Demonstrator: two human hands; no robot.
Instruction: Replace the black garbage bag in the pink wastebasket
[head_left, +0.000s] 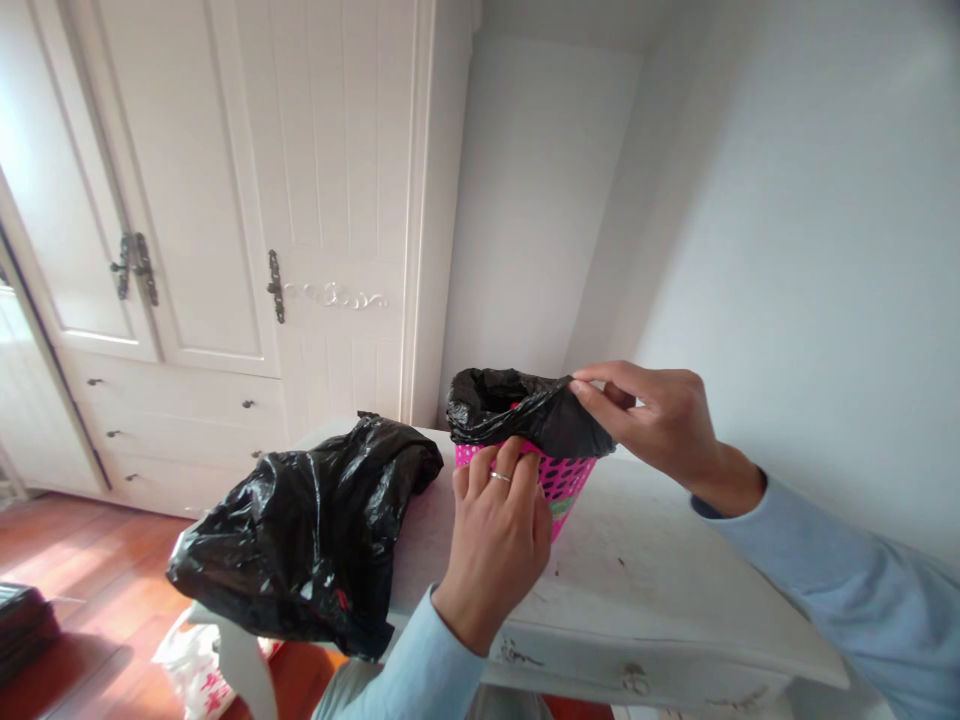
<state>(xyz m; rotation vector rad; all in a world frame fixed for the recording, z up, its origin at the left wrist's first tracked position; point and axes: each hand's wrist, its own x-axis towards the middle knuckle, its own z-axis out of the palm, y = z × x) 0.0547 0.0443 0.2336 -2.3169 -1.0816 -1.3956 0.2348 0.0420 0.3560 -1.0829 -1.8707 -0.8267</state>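
left hand [499, 525], nearest, has fingers pressed together against the front of the pink basket [564, 482] w/ fingertips tucked at the liner's lower edge, basket standing on the white desk [660, 590] towards the back by the wall. right hand [660, 415] just beyond pinches the black bin liner [517, 410] at its right rim, film draped over the basket top; looks v. light, thin, slick and easy to tear, so best gripped at the folded rim w/ the light mesh basket steadied. full black bag [307, 535] slumps on the desk's left end, wardrobe [225, 200] behind.
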